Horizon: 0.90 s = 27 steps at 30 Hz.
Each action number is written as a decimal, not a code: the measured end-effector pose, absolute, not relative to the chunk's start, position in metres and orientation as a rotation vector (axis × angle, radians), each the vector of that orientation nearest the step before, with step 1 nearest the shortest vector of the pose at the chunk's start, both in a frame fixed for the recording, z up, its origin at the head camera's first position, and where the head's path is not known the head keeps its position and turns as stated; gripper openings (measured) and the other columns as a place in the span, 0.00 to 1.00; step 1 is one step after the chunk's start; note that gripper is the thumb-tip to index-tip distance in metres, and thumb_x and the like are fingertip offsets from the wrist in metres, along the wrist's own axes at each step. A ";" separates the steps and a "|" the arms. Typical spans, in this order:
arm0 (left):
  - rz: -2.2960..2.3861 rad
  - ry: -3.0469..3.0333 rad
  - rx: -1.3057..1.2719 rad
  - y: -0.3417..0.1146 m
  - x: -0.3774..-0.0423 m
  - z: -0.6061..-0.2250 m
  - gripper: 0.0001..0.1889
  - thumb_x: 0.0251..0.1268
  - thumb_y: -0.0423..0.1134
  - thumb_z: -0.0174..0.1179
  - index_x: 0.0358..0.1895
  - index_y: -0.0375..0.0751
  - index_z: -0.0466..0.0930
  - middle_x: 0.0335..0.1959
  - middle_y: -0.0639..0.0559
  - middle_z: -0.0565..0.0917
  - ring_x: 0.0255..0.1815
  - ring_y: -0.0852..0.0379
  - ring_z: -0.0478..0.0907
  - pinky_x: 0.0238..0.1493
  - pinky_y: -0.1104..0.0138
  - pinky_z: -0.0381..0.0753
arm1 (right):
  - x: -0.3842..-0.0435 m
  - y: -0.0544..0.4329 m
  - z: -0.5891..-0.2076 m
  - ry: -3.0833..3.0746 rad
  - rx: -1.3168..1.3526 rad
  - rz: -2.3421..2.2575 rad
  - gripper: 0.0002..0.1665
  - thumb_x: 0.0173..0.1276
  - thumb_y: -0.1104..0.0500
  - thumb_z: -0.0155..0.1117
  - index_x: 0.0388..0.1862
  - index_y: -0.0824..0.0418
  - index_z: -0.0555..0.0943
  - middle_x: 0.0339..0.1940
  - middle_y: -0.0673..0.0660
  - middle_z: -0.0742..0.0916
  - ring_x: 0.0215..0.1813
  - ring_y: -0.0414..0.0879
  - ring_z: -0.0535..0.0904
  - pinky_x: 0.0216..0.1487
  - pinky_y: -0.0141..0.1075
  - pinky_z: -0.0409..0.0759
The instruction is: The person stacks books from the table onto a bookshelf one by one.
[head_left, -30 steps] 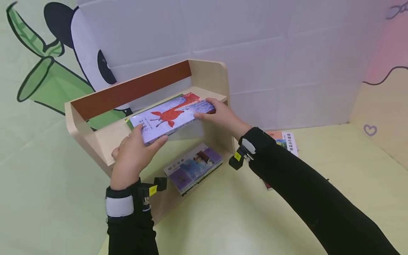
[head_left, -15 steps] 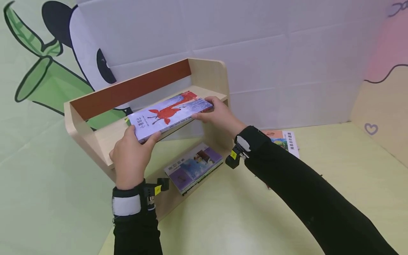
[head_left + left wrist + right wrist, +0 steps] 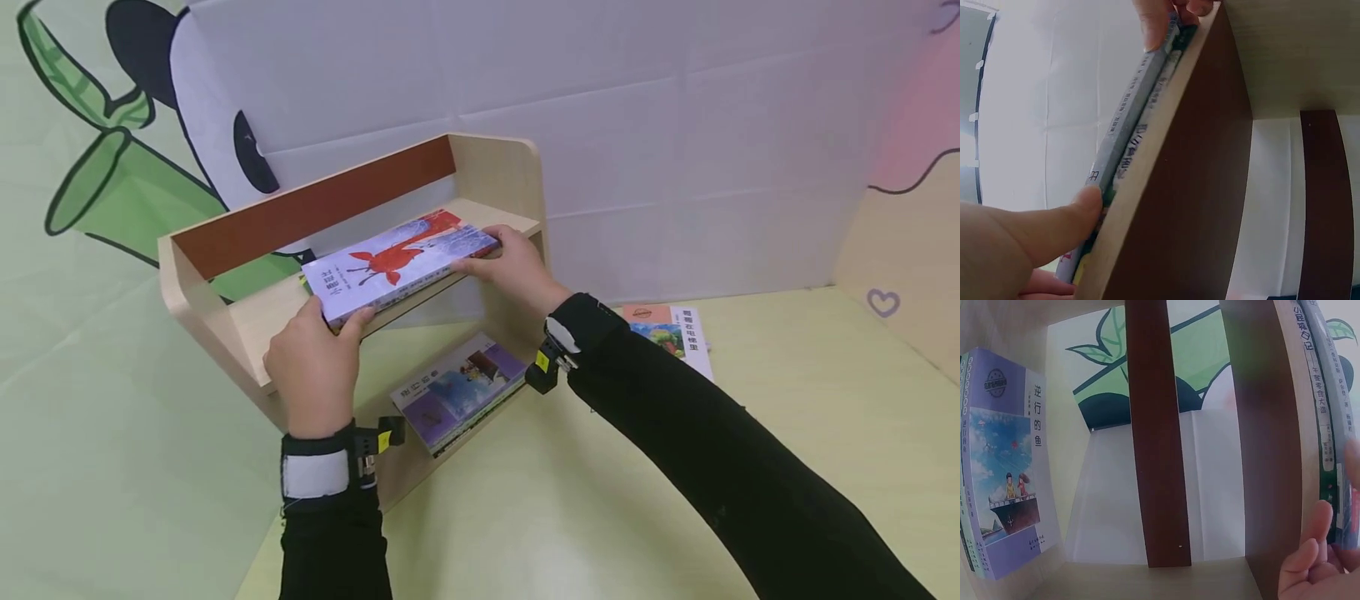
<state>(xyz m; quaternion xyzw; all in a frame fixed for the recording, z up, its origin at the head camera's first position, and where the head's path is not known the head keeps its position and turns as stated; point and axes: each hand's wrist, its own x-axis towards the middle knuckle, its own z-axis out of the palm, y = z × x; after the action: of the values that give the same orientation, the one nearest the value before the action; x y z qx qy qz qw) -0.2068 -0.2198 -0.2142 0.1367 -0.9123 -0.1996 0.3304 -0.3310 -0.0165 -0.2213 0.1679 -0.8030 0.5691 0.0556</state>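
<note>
A pale lavender book with a red deer-like animal on its cover lies flat at the upper shelf's front. My left hand grips its left end, thumb along the spine. At the other end my right hand pinches the corner, thumb on the front edge. Directly beneath is another book, its spine showing between the lavender book and the shelf board in the left wrist view. In the right wrist view, fingers of my right hand lie beside both spines.
The two-tier wooden bookshelf has a brown back rail. On its lower tier lie stacked books, a purple-and-blue one on top. Further right, another book on the table is partly hidden by my right sleeve.
Both hands have brought the lavender book back and down, squarer over the book beneath. My left thumb has moved back with it. The lower-tier books have stayed put.
</note>
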 end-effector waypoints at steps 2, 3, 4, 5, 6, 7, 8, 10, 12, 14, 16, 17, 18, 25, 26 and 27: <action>-0.510 -2.370 0.359 -0.219 -0.207 -0.215 0.28 0.61 0.51 0.66 0.57 0.31 0.79 0.40 0.33 0.85 0.35 0.36 0.77 0.31 0.57 0.64 | -0.331 -0.015 -0.221 -2.436 0.530 1.707 0.42 0.63 0.49 0.70 0.71 0.62 0.66 0.65 0.57 0.75 0.57 0.48 0.72 0.57 0.39 0.75; -0.502 -2.365 0.361 -0.218 -0.208 -0.215 0.28 0.62 0.51 0.66 0.56 0.31 0.79 0.40 0.33 0.85 0.35 0.36 0.77 0.31 0.56 0.64 | -0.331 -0.014 -0.220 -2.438 0.537 1.698 0.41 0.64 0.49 0.69 0.71 0.62 0.66 0.64 0.58 0.76 0.56 0.48 0.72 0.55 0.39 0.76; -0.498 -2.358 0.363 -0.218 -0.208 -0.216 0.28 0.62 0.51 0.66 0.56 0.30 0.79 0.40 0.33 0.85 0.35 0.35 0.77 0.32 0.55 0.65 | -0.332 -0.014 -0.220 -2.436 0.546 1.694 0.40 0.64 0.50 0.69 0.71 0.62 0.67 0.64 0.58 0.76 0.55 0.48 0.73 0.53 0.38 0.78; -0.495 -2.355 0.366 -0.218 -0.209 -0.216 0.28 0.62 0.50 0.66 0.56 0.30 0.79 0.41 0.33 0.85 0.35 0.35 0.77 0.32 0.55 0.65 | -0.332 -0.014 -0.220 -2.442 0.547 1.684 0.40 0.64 0.50 0.69 0.71 0.61 0.67 0.64 0.58 0.76 0.54 0.48 0.73 0.52 0.37 0.78; -0.498 -2.353 0.368 -0.218 -0.209 -0.216 0.28 0.61 0.50 0.66 0.56 0.30 0.79 0.41 0.33 0.85 0.36 0.35 0.77 0.33 0.55 0.65 | -0.333 -0.014 -0.220 -2.446 0.546 1.682 0.39 0.64 0.50 0.69 0.71 0.61 0.68 0.64 0.58 0.76 0.54 0.48 0.73 0.52 0.37 0.78; -0.502 -2.350 0.369 -0.218 -0.210 -0.216 0.28 0.61 0.50 0.66 0.56 0.29 0.79 0.42 0.33 0.85 0.36 0.35 0.78 0.33 0.55 0.66 | -0.334 -0.014 -0.220 -2.443 0.544 1.684 0.39 0.64 0.50 0.69 0.71 0.61 0.68 0.63 0.58 0.77 0.54 0.49 0.73 0.53 0.37 0.78; -0.506 -2.347 0.371 -0.218 -0.210 -0.216 0.28 0.61 0.50 0.67 0.55 0.29 0.79 0.42 0.33 0.85 0.37 0.36 0.78 0.33 0.56 0.65 | -0.334 -0.014 -0.220 -2.441 0.534 1.690 0.38 0.64 0.50 0.69 0.70 0.61 0.69 0.63 0.57 0.77 0.54 0.49 0.73 0.54 0.37 0.77; -0.526 -2.343 0.376 -0.217 -0.210 -0.216 0.28 0.60 0.49 0.67 0.55 0.28 0.79 0.43 0.33 0.85 0.38 0.36 0.78 0.33 0.56 0.66 | -0.336 -0.014 -0.220 -2.431 0.499 1.711 0.38 0.63 0.51 0.70 0.69 0.61 0.70 0.61 0.57 0.79 0.54 0.48 0.74 0.54 0.38 0.77; -0.551 -2.344 0.382 -0.215 -0.209 -0.216 0.29 0.60 0.49 0.67 0.55 0.27 0.78 0.44 0.32 0.84 0.39 0.37 0.78 0.35 0.56 0.66 | -0.337 -0.014 -0.220 -2.418 0.453 1.733 0.37 0.62 0.51 0.71 0.67 0.62 0.71 0.59 0.58 0.80 0.54 0.49 0.74 0.54 0.38 0.78; -0.567 -2.341 0.388 -0.214 -0.209 -0.216 0.30 0.60 0.49 0.67 0.56 0.25 0.77 0.45 0.31 0.84 0.40 0.36 0.78 0.37 0.54 0.68 | -0.338 -0.013 -0.221 -2.408 0.411 1.742 0.37 0.61 0.50 0.72 0.65 0.63 0.71 0.58 0.58 0.80 0.54 0.49 0.74 0.54 0.38 0.77; -0.575 -2.335 0.393 -0.213 -0.209 -0.217 0.30 0.60 0.49 0.68 0.56 0.25 0.76 0.46 0.30 0.83 0.41 0.36 0.78 0.39 0.53 0.69 | -0.339 -0.013 -0.222 -2.402 0.391 1.740 0.36 0.61 0.50 0.73 0.64 0.63 0.71 0.57 0.59 0.80 0.54 0.49 0.74 0.53 0.38 0.77; -0.574 -2.331 0.394 -0.212 -0.209 -0.217 0.31 0.60 0.49 0.68 0.56 0.24 0.76 0.46 0.30 0.83 0.42 0.35 0.78 0.40 0.52 0.69 | -0.340 -0.013 -0.223 -2.398 0.391 1.737 0.36 0.61 0.51 0.73 0.63 0.63 0.72 0.56 0.59 0.80 0.54 0.49 0.74 0.52 0.38 0.77; -0.574 -2.328 0.397 -0.212 -0.209 -0.217 0.31 0.60 0.48 0.68 0.55 0.24 0.76 0.46 0.30 0.83 0.42 0.35 0.78 0.40 0.51 0.69 | -0.340 -0.013 -0.223 -2.393 0.399 1.731 0.35 0.60 0.51 0.73 0.63 0.64 0.72 0.56 0.59 0.81 0.54 0.49 0.75 0.52 0.38 0.77; -0.518 -2.328 0.401 -0.210 -0.210 -0.219 0.30 0.61 0.48 0.67 0.56 0.24 0.76 0.45 0.29 0.83 0.42 0.33 0.78 0.41 0.49 0.69 | -0.340 -0.011 -0.229 -2.431 0.517 1.544 0.36 0.63 0.54 0.71 0.68 0.63 0.71 0.56 0.60 0.79 0.57 0.51 0.75 0.58 0.41 0.73; -0.504 -2.327 0.393 -0.210 -0.210 -0.220 0.30 0.62 0.48 0.66 0.56 0.24 0.76 0.44 0.29 0.83 0.41 0.33 0.78 0.41 0.49 0.69 | -0.340 -0.010 -0.230 -2.444 0.536 1.507 0.37 0.64 0.53 0.70 0.69 0.63 0.69 0.58 0.60 0.78 0.59 0.51 0.74 0.60 0.42 0.71; -0.486 -2.325 0.384 -0.210 -0.210 -0.220 0.30 0.62 0.47 0.66 0.56 0.24 0.76 0.43 0.29 0.83 0.40 0.33 0.78 0.41 0.49 0.69 | -0.339 -0.009 -0.231 -2.458 0.553 1.474 0.39 0.64 0.52 0.69 0.71 0.62 0.68 0.59 0.61 0.77 0.61 0.52 0.72 0.62 0.43 0.70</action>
<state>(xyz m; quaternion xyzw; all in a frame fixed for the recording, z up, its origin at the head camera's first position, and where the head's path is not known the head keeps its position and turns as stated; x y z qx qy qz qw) -0.2098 -0.2096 -0.2205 0.1489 -0.9017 -0.1884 0.3595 -0.3386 -0.0095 -0.2314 0.1883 -0.8368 0.5019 0.1111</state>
